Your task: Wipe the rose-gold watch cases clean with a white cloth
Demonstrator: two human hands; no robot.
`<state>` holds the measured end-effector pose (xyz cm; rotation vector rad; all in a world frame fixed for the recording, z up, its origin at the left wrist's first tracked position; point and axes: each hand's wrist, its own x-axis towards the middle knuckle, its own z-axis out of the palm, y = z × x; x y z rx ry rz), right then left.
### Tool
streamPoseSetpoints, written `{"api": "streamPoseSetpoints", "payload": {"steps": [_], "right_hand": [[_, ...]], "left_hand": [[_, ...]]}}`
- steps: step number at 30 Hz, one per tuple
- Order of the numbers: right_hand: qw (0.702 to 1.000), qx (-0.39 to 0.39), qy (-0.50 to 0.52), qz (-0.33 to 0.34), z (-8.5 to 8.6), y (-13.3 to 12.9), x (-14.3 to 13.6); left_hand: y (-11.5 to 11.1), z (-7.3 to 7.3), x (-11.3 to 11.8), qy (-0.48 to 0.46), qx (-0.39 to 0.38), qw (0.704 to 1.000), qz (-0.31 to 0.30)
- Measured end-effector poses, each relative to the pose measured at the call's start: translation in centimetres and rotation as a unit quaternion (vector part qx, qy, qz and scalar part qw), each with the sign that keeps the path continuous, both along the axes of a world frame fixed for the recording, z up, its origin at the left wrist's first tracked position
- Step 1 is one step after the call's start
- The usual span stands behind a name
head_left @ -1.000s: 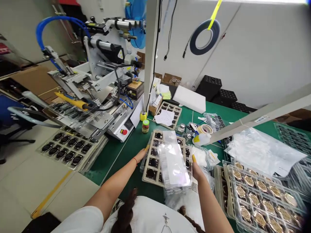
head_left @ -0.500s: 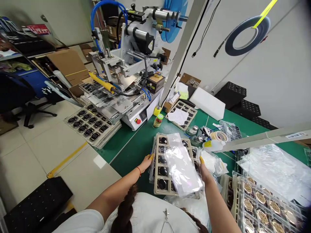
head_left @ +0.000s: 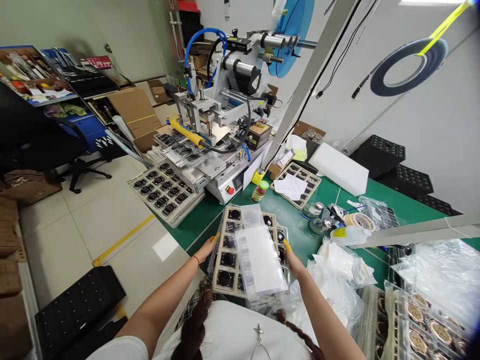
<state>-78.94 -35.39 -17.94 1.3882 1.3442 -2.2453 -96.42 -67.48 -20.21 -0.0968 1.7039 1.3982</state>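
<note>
While a beige tray (head_left: 226,269) of dark discs (head_left: 228,259), topped by clear sheets (head_left: 264,257), is at the near edge of the green counter (head_left: 296,225), the left hand (head_left: 207,248) and right hand (head_left: 295,260) are clamped on its opposite sides. Beyond it are a green-lidded jar (head_left: 260,191) and papers (head_left: 290,186) with print too small to read; a bottle (head_left: 352,236) bears a yellow label (head_left: 339,232), and the machine (head_left: 240,72) a triangular sticker (head_left: 256,82).

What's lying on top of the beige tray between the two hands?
Translucent sheets lie slanted across the beige tray. Round dark pieces show in compartments beside them; what the compartments under the sheets hold is mostly hidden.
</note>
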Motion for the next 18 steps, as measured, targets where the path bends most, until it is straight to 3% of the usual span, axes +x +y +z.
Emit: {"api": "streamPoseSetpoints", "payload": {"steps": [4,9,13,18], "right_hand": [[1.000,-0.009,-0.005,0.005,0.2,-3.8,-1.2],[0.999,-0.001,-0.020,-0.027,0.8,-7.2,-0.7],[0.998,0.015,-0.021,-0.062,1.0,-8.5,-0.1],[0.998,-0.004,-0.013,-0.053,1.7,-9.1,-1.4]], "left_hand": [[-2.7,0.4,-3.1,-0.014,0.003,1.000,-0.010],[-4.1,0.0,-5.6,-0.034,-0.005,0.999,-0.024],[-4.9,-0.4,-5.3,-0.029,0.003,1.000,-0.011],[-6.5,-0.5,-2.3,-0.020,0.022,0.999,0.032]]}}
